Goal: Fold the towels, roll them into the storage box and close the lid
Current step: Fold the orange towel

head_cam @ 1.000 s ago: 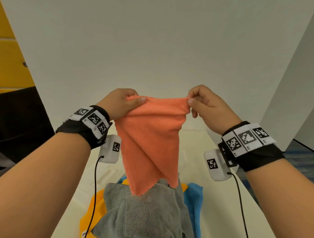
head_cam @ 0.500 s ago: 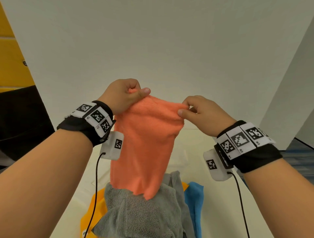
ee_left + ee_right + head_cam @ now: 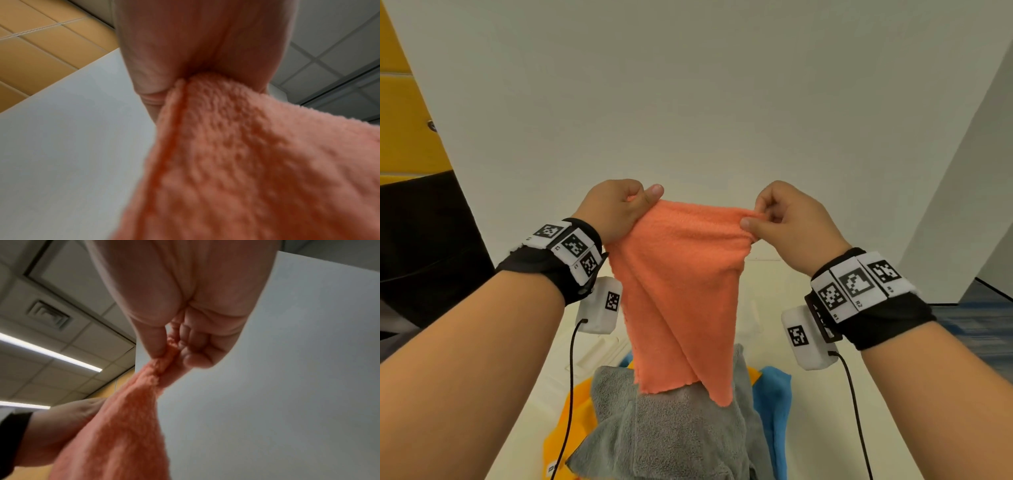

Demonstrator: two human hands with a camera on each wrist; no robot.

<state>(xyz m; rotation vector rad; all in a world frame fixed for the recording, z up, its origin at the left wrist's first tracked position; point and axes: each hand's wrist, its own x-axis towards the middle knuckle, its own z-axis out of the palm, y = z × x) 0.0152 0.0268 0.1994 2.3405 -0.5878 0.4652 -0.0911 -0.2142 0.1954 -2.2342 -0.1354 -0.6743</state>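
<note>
An orange towel (image 3: 681,291) hangs in the air between my two hands, its top edge stretched roughly level. My left hand (image 3: 619,209) grips its upper left corner with curled fingers and thumb on top. My right hand (image 3: 784,219) pinches the upper right corner between thumb and fingers. In the left wrist view the orange towel (image 3: 236,154) bunches out of my palm. The right wrist view shows the orange towel (image 3: 127,426) pinched at my fingertips (image 3: 183,344). Below it lies a heap with a grey towel (image 3: 674,431), a yellow towel (image 3: 558,435) and a blue towel (image 3: 774,404). The storage box is not in sight.
The heap lies on a cream-white table (image 3: 808,428). White partition walls (image 3: 688,102) stand behind and to the right. A yellow panel (image 3: 404,120) and a dark shape (image 3: 421,246) are at the left. Cables (image 3: 570,377) hang from both wrist cameras.
My right hand dipped and came in toward the left, then moved back out and up, so the towel's top edge is stretched level again. The towel's hanging folds shifted.
</note>
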